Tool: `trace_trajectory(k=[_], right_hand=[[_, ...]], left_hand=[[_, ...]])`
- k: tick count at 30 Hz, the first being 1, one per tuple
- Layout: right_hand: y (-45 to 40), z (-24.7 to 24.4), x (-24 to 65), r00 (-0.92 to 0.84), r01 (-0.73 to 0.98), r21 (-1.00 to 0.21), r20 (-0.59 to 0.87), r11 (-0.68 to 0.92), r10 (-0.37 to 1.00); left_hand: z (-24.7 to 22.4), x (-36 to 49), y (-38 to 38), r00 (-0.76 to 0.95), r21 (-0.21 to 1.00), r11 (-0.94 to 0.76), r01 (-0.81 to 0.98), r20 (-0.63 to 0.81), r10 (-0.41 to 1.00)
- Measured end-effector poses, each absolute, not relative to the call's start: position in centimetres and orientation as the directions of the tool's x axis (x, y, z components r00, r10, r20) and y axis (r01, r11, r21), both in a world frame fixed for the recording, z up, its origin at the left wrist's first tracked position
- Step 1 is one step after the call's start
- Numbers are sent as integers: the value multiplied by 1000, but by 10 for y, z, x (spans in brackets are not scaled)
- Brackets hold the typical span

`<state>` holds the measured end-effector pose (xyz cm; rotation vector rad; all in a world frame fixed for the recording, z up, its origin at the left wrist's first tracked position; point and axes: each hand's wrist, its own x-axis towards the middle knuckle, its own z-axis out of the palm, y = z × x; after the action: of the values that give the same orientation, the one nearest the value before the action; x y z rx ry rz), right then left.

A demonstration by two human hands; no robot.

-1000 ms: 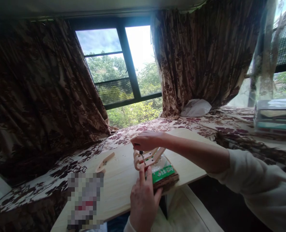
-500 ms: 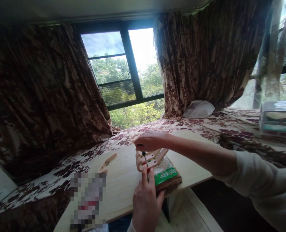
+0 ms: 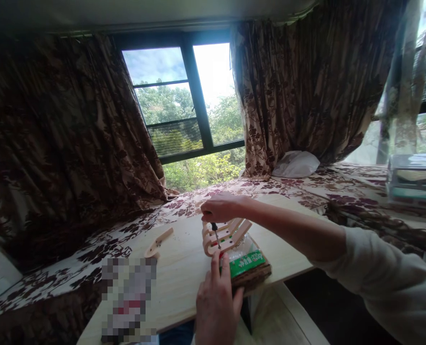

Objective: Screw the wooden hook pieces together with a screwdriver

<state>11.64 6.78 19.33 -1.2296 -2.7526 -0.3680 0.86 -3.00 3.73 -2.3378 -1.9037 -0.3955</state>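
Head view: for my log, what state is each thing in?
Dark-handled metal screwdriver: slanted, tip down
Bare right hand: closed around screwdriver
Bare left hand: fingers extended
Pale curved wooden pieces: grouped over green-and-clear plastic packet
Separate pale bent wooden piece: lying on pale wooden table
Brown floral fabric curtains: parted

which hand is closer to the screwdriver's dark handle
Right. The right hand is closed around the upper part of the screwdriver's handle; the left hand is lower and nearer the person, fingertips close to the shaft's lower end.
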Motion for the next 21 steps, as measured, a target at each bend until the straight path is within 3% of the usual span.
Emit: trace_trajectory(k=[5,10,15,21], right_hand=[[60,191,120,-765,645,222,177,732,620],[74,177,111,-639,769,153,239,621,731],[85,184,113,-600,800,132,180,586,779],[73,198,123,-748,664,137,124,735,652]], left_hand=[[37,9,-30,189,74,-218,973,283,940],[36,8,-28,191,77,-223,972,295,936],[36,7,-30,188,92,-220,971,267,945],[37,8,-30,176,93,-205,974,255,951]])
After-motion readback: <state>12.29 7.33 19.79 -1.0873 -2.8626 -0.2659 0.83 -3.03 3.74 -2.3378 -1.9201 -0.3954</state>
